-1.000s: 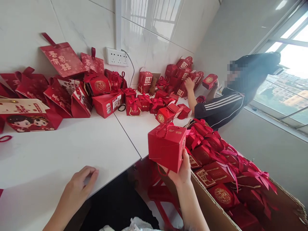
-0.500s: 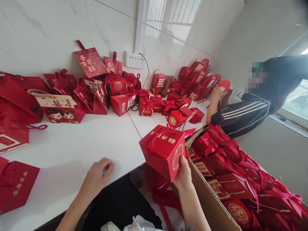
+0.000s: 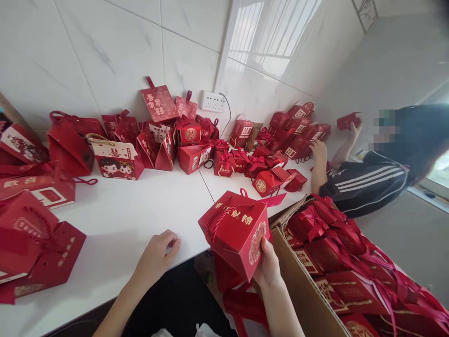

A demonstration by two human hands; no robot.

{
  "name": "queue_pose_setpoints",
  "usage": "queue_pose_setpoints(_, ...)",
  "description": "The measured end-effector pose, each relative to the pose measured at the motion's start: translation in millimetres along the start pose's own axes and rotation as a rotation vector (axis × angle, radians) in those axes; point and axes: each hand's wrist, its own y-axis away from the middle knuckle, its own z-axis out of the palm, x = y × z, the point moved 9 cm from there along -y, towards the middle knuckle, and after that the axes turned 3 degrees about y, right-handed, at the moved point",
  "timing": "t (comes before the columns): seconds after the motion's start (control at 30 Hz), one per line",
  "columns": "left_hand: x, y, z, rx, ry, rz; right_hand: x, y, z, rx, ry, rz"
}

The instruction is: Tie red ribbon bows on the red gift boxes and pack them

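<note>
A red gift box point(image 3: 236, 231) with twisted rope handles and gold lettering is tilted above the table's front edge. My right hand point(image 3: 268, 262) grips it from the lower right, thumb on the round gold pattern and the other fingers hidden behind the box. On the white table, left of this box, lies my left hand point(image 3: 163, 250), its fingers loosely curled in and nothing visible in them. Further left, red gift boxes point(image 3: 38, 238) stand near the table's front left.
Red gift boxes and bags line the tiled wall along the white table point(image 3: 140, 213). To my right, a cardboard carton point(image 3: 298, 281) is full of ribboned red boxes. Beyond it a person in a black striped sleeve point(image 3: 372, 180) raises a small red box point(image 3: 349, 120). A power strip point(image 3: 212, 101) hangs on the wall.
My view has turned somewhat left, so the scene sits further right. The gift box remains in my right hand, slightly turned. The other person's hand has lifted a red box.
</note>
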Motion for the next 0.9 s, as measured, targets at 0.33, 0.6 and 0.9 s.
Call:
queue_pose_setpoints(0.33, -2.5, 1.2, 3.0, -0.019, 0.002, -0.044, 1.7, 5.2, 16.1, -0.042, -0.029, 0.038)
queue_pose_setpoints(0.6, -2.8, 0.8, 3.9, -0.029, -0.003, -0.058, -2.5, 7.1, 10.9, -0.040, 0.000, 0.052)
queue_pose_setpoints(0.9, -4.2, 0.5, 2.8, 0.005, 0.031, -0.059, -10.4, 13.9, 23.5, -0.010, 0.032, 0.055)
